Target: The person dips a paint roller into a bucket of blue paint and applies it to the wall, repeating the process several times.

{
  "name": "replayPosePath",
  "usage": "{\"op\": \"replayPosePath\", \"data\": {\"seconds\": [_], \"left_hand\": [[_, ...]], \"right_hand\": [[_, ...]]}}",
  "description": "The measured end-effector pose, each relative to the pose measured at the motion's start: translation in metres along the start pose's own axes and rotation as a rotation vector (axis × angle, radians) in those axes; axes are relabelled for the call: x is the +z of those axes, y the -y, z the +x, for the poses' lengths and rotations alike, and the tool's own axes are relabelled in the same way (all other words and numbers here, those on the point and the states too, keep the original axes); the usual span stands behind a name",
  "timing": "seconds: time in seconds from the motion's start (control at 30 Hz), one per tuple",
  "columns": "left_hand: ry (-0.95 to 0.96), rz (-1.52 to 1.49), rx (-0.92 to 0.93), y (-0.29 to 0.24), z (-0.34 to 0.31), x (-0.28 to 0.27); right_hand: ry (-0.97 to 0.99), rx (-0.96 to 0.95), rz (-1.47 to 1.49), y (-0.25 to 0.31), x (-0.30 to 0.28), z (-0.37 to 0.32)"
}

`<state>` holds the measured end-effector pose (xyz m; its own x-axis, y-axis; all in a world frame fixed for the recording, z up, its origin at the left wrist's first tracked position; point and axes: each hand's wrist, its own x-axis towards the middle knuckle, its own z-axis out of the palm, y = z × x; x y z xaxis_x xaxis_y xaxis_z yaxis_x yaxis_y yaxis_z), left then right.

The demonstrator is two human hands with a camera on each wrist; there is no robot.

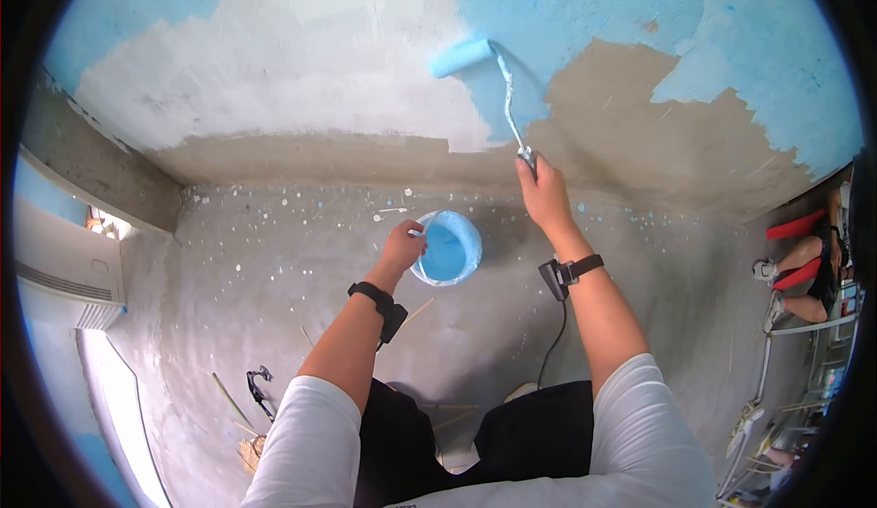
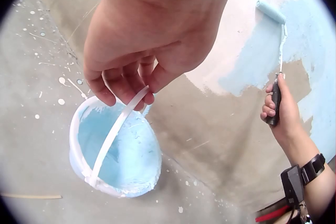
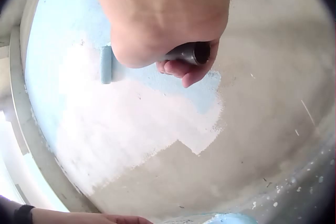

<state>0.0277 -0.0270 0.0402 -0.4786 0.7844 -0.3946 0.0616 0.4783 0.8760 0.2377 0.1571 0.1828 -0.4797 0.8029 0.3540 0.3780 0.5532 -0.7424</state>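
My right hand [image 1: 546, 195] grips the dark handle [image 3: 188, 54] of a paint roller [image 1: 463, 58]. The roller's blue sleeve lies against the wall [image 1: 585, 15], where a blue patch meets a white one; its bent metal frame is smeared with paint. Lower and to the left, my left hand [image 1: 402, 245] pinches the white handle [image 2: 119, 124] of a paint bucket [image 1: 471, 250] between thumb and fingers. Light blue paint [image 2: 131, 153] coats the inside of the bucket, and its rim is crusted with paint.
Paint spots dot the grey floor [image 1: 274, 280] along the wall's foot. Bare grey-brown plaster [image 1: 612, 97] shows beside the blue. At the right edge sits another person [image 1: 808, 275] near a metal rack [image 1: 763, 371]. A black stand [image 1: 259, 389] and thin sticks lie at lower left.
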Motion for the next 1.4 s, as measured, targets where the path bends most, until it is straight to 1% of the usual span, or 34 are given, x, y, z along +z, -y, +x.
{"op": "replayPosePath", "data": {"seconds": [0.13,0.2,0.23,0.27,0.33,0.43,0.57,0.63,0.73,0.83,0.97,1.03,1.07,1.13,1.23,1.37,1.4], "left_hand": [[-0.001,0.032,0.004,-0.004,-0.003,0.000],[-0.005,0.057,-0.002,-0.006,-0.004,-0.001],[-0.005,0.057,-0.003,-0.006,-0.005,-0.001],[-0.005,0.055,-0.006,-0.005,-0.004,-0.002],[-0.007,0.051,-0.010,-0.006,-0.005,-0.002],[-0.005,0.045,-0.006,-0.010,-0.008,-0.002],[-0.002,0.023,-0.006,-0.008,-0.006,-0.001],[-0.002,0.026,-0.014,-0.007,-0.005,-0.001],[0.008,0.031,-0.010,-0.006,-0.005,-0.001],[0.007,0.029,-0.005,-0.004,-0.004,-0.001],[0.001,0.056,-0.010,-0.005,-0.004,-0.001],[-0.003,0.063,-0.009,-0.009,-0.008,-0.002],[-0.006,0.071,-0.007,-0.012,-0.011,-0.002],[-0.012,0.076,-0.009,-0.011,-0.011,-0.003],[0.004,0.049,-0.011,-0.008,-0.005,-0.001],[-0.001,0.058,-0.009,-0.007,-0.005,0.001],[0.000,0.055,-0.008,-0.008,-0.005,0.001]], "right_hand": [[-0.002,0.065,-0.053,-0.050,0.009,-0.026],[-0.059,0.115,-0.178,-0.075,0.007,-0.044],[-0.058,0.115,-0.178,-0.087,0.004,-0.052],[-0.037,0.156,-0.229,-0.097,-0.001,-0.058],[-0.003,0.221,-0.310,-0.113,-0.007,-0.069],[0.006,0.227,-0.332,-0.124,-0.009,-0.073],[0.025,0.185,-0.315,-0.095,-0.008,-0.059],[0.027,0.128,-0.334,-0.077,0.001,-0.047],[0.040,0.100,-0.336,-0.042,0.010,-0.030],[0.050,0.059,-0.339,-0.030,0.012,-0.022],[0.037,0.054,-0.346,-0.060,0.013,-0.033],[0.049,0.153,-0.422,-0.080,0.005,-0.050],[0.052,0.152,-0.421,-0.092,0.000,-0.059],[0.052,0.243,-0.545,-0.113,-0.010,-0.073],[0.059,0.264,-0.602,-0.124,-0.021,-0.079],[0.061,0.227,-0.576,-0.103,-0.019,-0.068],[0.066,0.166,-0.571,-0.093,-0.014,-0.060]]}}
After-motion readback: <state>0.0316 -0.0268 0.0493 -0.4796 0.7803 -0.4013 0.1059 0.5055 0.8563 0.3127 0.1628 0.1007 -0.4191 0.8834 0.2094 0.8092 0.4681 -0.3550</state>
